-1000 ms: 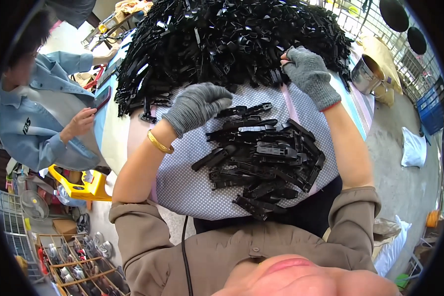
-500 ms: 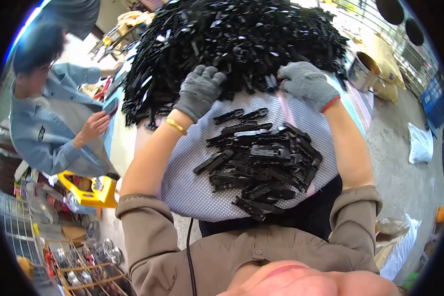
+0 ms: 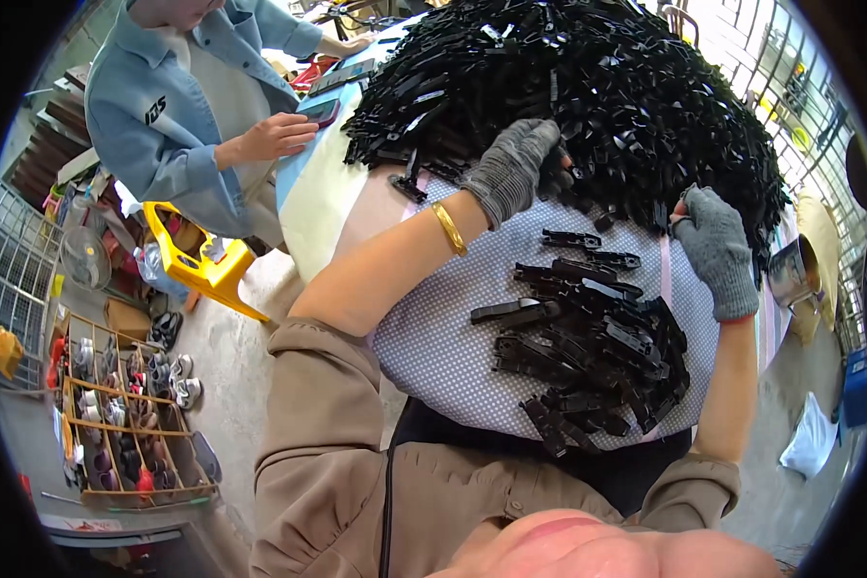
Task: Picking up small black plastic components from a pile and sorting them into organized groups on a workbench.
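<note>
A big heap of slim black plastic parts (image 3: 568, 82) covers the far part of the table. My left hand (image 3: 518, 171), in a grey knit glove with bare fingertips, is curled at the heap's near edge. My right hand (image 3: 715, 246), gloved alike, has its fingers bent in against the heap's right front edge. Whatever lies within either hand is hidden. Between my forearms, a smaller pile of the same black parts (image 3: 597, 337) rests on a pale dotted cloth (image 3: 433, 337).
Left of the heap, a person in a blue jacket (image 3: 188, 125) touches a phone (image 3: 320, 114) on the table. A yellow stool (image 3: 202, 265) and a shoe rack (image 3: 130, 414) stand at left. A metal bucket (image 3: 792, 270) and a white bag (image 3: 809, 435) are at right.
The whole view has turned, shifting the table and heap rightward. Both my hands are still at the heap's near edge, the left slightly more toward the heap's middle.
</note>
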{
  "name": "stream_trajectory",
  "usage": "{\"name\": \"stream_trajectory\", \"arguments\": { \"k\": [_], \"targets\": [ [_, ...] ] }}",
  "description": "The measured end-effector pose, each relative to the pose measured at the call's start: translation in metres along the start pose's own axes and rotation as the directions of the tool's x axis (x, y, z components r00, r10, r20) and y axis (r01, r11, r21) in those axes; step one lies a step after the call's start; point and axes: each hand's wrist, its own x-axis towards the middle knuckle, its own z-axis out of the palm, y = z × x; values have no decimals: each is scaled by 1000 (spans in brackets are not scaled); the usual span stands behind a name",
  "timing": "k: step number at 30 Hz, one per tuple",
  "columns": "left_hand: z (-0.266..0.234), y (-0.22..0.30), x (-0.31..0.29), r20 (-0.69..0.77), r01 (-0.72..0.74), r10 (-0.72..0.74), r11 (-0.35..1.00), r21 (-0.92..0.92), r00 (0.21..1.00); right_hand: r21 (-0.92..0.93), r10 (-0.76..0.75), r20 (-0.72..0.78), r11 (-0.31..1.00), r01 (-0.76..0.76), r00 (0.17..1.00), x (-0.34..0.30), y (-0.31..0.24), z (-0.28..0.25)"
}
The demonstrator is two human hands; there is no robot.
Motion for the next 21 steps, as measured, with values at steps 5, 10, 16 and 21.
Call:
{"name": "stream_trajectory", "arguments": {
  "k": [5, 10, 16, 21],
  "targets": [
    [-1, 1, -13, 293, 53, -46, 999, -14, 955, 239, -8, 145, 971, -27, 989, -2, -36, 7],
    [22, -10, -35, 470, -213, 63, 938, 273, 881, 411, 28, 228, 904, -122, 973, -6, -49, 12],
    [32, -10, -46, 452, -225, -48, 818, 529, 891, 712, 228, 175, 642, -283, 958, -11, -67, 9],
    [26, -12, -48, 507, -131, -25, 954, 270, 862, 830, 178, 279, 449, -330, 944, -7, -54, 6]
  ]
}}
